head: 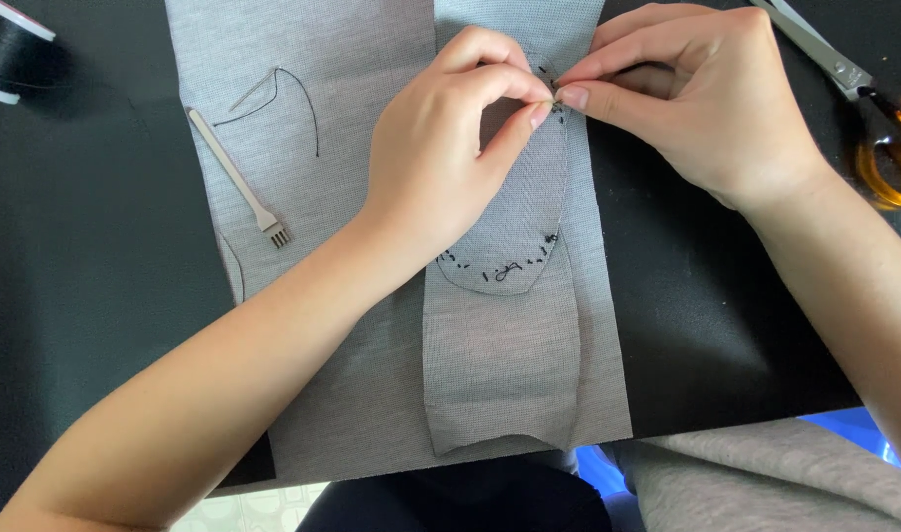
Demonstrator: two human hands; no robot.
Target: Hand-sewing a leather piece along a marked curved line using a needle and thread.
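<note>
A thread spool (7,49) sat at far left, then a pronged metal tool (242,182) lay on the grey fabric (372,374). The left hand (441,158) pinched the stitched oval patch (524,217) at its top edge; the right hand (707,99) pinched narrowly just beside it. Scissors (864,89) lay at far right.

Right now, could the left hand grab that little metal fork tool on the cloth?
Probably yes. The pronged metal tool lies in the open on the grey fabric, just beside the left hand, with nothing covering it. But that hand is pinching at the stitching with the right hand, so it would have to let go.
</note>
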